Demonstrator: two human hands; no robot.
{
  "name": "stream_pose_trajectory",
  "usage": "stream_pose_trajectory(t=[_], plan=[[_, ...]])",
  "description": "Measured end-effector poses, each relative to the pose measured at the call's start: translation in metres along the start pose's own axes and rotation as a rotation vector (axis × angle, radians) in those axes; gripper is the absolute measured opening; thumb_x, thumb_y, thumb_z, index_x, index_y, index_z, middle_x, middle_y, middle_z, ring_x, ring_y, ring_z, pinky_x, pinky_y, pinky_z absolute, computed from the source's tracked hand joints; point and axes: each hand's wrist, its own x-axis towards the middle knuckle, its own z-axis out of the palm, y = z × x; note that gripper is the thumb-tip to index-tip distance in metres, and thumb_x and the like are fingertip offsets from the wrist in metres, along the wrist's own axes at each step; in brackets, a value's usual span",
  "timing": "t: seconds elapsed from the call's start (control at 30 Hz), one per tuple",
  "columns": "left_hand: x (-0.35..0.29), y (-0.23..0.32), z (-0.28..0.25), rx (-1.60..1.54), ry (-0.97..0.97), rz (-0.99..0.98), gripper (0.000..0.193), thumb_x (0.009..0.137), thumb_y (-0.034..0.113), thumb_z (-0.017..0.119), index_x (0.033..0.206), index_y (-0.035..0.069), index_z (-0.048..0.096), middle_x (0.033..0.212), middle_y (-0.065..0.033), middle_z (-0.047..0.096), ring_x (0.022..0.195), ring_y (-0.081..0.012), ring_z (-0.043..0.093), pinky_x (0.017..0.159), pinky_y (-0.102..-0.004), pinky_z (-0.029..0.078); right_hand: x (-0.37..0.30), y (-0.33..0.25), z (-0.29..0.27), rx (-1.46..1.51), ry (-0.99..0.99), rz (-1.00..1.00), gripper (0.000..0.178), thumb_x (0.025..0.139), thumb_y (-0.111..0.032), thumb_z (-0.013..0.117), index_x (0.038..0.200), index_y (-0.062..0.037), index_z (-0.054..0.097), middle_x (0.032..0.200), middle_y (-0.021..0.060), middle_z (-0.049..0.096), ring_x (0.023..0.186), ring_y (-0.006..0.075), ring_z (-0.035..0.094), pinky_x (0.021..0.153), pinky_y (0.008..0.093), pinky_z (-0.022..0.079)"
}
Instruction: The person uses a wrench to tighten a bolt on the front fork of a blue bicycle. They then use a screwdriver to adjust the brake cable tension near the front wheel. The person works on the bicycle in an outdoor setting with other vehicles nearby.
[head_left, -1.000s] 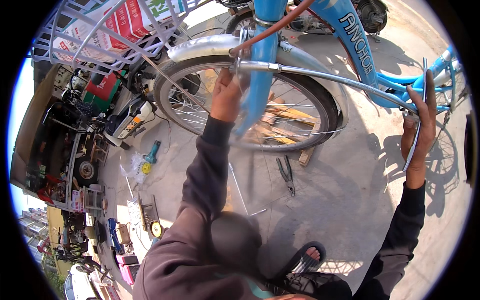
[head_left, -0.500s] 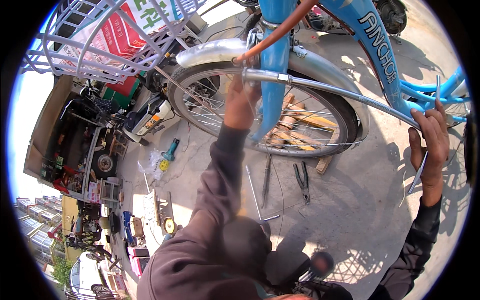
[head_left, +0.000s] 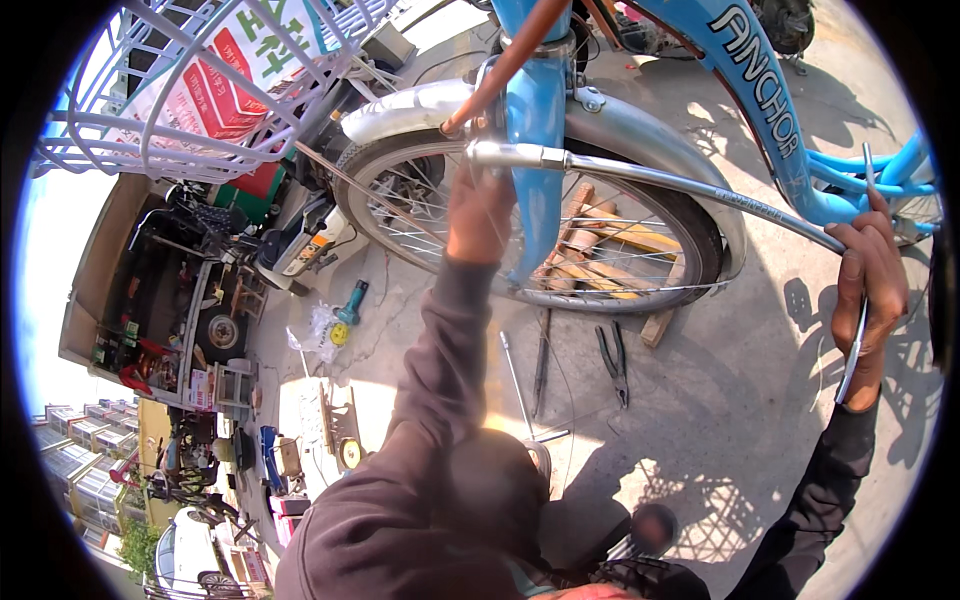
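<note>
A long chrome wrench [head_left: 690,183] spans from the front fork [head_left: 533,215] of a blue bicycle to my right hand [head_left: 872,275]. That hand's fingers close round the wrench's far right end. A slimmer metal tool [head_left: 853,362], kind unclear, also passes through the same hand. My left hand [head_left: 478,222] reaches up beside the fork and against the wrench's head end; its fingers are blurred and partly hidden there. Behind the fork stand the spoked front wheel [head_left: 700,240] and its silver mudguard [head_left: 640,125]. An orange-brown cable [head_left: 515,60] runs down past the fork.
Pliers [head_left: 612,365], a T-shaped rod tool [head_left: 517,385] and a dark thin bar [head_left: 543,360] lie on the concrete under the wheel. Wood pieces [head_left: 605,250] show through the spokes. A lilac wire basket [head_left: 215,160] hangs at upper left; a cordless power tool [head_left: 352,303] lies left.
The bicycle's fork and basket sit slightly further left and higher in view, while the tools on the ground show a little lower. My right hand has shifted slightly right and down, still on the wrench.
</note>
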Motion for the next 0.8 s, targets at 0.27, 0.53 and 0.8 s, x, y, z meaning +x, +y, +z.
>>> stream_pose_trajectory(t=[0.27, 0.53, 0.8], plan=[[-0.001, -0.001, 0.005, -0.041, 0.007, 0.018, 0.043, 0.1, 0.016, 0.061, 0.14, 0.005, 0.049, 0.118, -0.0007, 0.06, 0.1, -0.0091, 0.058, 0.085, -0.0256, 0.047, -0.005, 0.007, -0.008, 0.163, -0.139, 0.22, 0.031, 0.1, -0.016, 0.045, 0.088, 0.0045, 0.065, 0.072, 0.0173, 0.057, 0.087, 0.0329, 0.066, 0.111, 0.0543, 0.04], [-0.006, 0.008, 0.009, -0.045, -0.004, 0.006, 0.042, 0.099, 0.02, 0.062, 0.136, 0.005, 0.05, 0.127, -0.0057, 0.061, 0.118, -0.0182, 0.058, 0.105, -0.035, 0.043, -0.005, -0.006, 0.002, 0.448, -0.077, 0.589, 0.038, 0.105, -0.033, 0.05, 0.104, -0.003, 0.073, 0.097, 0.0156, 0.071, 0.122, 0.0325, 0.061, 0.11, 0.0462, 0.042], [-0.001, 0.015, 0.019, -0.091, -0.14, 0.014, 0.056, 0.099, 0.017, 0.06, 0.148, 0.003, 0.038, 0.137, -0.005, 0.055, 0.125, -0.017, 0.054, 0.108, -0.0348, 0.041, 0.02, -0.005, -0.014, 0.563, -0.01, 0.548, 0.055, 0.108, -0.044, 0.04, 0.096, -0.0002, 0.071, 0.083, 0.0081, 0.063, 0.086, 0.0172, 0.057, 0.113, 0.041, 0.035]])
